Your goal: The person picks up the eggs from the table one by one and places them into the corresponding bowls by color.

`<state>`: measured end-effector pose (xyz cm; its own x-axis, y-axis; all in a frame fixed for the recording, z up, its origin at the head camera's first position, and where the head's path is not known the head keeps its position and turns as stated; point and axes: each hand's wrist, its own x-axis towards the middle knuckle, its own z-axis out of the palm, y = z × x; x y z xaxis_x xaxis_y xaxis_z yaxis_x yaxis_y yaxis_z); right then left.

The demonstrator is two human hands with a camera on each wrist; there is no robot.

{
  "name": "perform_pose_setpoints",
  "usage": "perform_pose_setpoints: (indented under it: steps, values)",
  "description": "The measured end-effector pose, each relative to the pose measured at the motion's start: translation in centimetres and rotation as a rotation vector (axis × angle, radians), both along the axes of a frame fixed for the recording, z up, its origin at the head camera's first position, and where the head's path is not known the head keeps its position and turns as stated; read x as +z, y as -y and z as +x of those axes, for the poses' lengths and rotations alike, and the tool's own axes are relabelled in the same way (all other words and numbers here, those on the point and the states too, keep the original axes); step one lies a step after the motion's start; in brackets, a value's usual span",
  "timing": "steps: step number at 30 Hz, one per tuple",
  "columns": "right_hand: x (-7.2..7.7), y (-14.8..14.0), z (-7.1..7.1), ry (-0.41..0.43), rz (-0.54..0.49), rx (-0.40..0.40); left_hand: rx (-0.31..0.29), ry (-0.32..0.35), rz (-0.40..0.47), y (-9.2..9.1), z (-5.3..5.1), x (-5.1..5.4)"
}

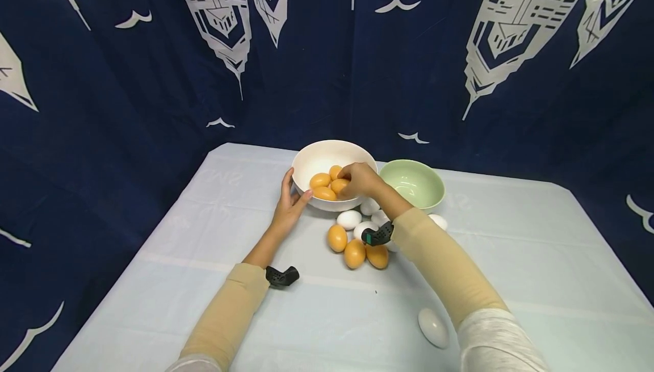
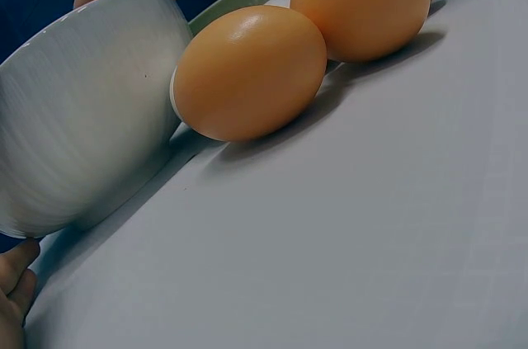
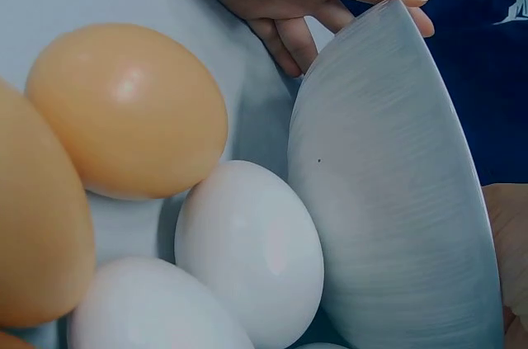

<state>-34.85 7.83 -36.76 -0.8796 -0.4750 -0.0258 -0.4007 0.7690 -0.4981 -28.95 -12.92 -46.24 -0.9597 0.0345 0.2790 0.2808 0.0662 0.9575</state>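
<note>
Inside a white bowl [image 1: 309, 162] — orange eggs [image 1: 320, 180], smooth, oval, glossy

Navy fabric backdrop [image 1: 317, 82] hangs behind & at sides of tbl [image 1: 214, 218], w/ white upside-down bldg prints [image 1: 531, 8] + small wavy bird-like marks [image 1: 221, 122]. Tbl covering pale bluish-white, lightly creased; far corners angled. Light soft, approx. even.
</note>
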Motion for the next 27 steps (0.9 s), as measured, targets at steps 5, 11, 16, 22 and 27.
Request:
perform_pose_setpoints:
  steps: [5,11,16,22,27]
  values:
    - [0.2,0.2,0.1,0.016,0.036,0.035,-0.020,0.009,0.001,0.1,0.4,0.7]
    - [0.2,0.2,-0.2,0.036,0.104,0.064,-0.047,0.005,-0.011,0.0,1.9,2.9]
    - [0.2,0.2,-0.4,0.049,0.130,0.078,-0.046,0.005,-0.016,0.0,2.1,3.1]
    - [0.3,0.3,-0.4,0.058,0.142,0.086,-0.049,0.002,-0.020,0.0,2.1,3.1]
    - [0.5,0.2,-0.3,0.057,0.141,0.076,-0.048,0.001,-0.022,0.0,2.1,3.1]
